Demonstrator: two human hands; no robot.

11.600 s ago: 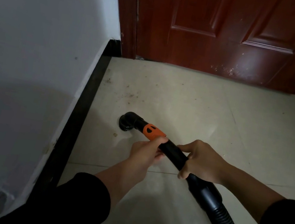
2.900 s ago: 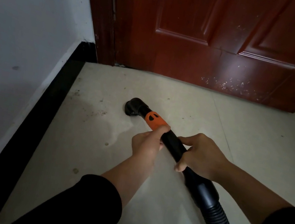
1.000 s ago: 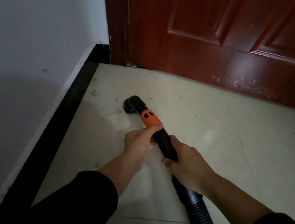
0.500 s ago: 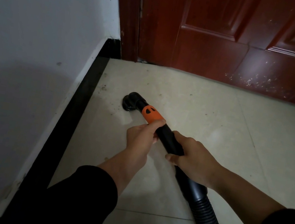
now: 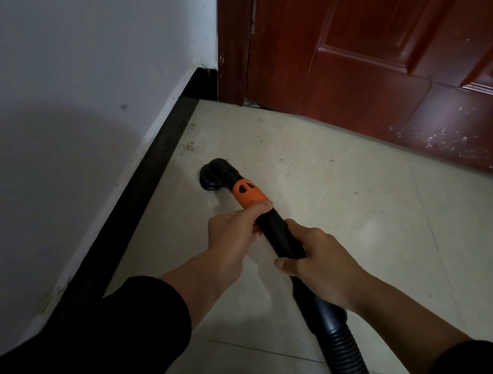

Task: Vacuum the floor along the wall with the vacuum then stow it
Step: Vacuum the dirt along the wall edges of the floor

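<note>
The vacuum's black wand (image 5: 277,230) runs from a round black brush nozzle (image 5: 212,174) on the pale tiled floor (image 5: 350,205) back to a ribbed black hose (image 5: 350,373) at the lower right. An orange collar (image 5: 249,192) sits just behind the nozzle. My left hand (image 5: 232,233) grips the wand right behind the orange collar. My right hand (image 5: 320,265) grips the wand a little further back, fingers curled round it. The nozzle lies a short way from the black skirting board (image 5: 144,182). The vacuum's body is out of view.
A white wall (image 5: 61,71) runs along the left above the skirting. A dark red wooden door (image 5: 408,67) with its frame closes off the far end. Dirt specks (image 5: 189,145) lie on the floor near the corner.
The nozzle has shifted left, closer to the skirting board, and both hands have gone with it. My grips on the wand are unchanged.
</note>
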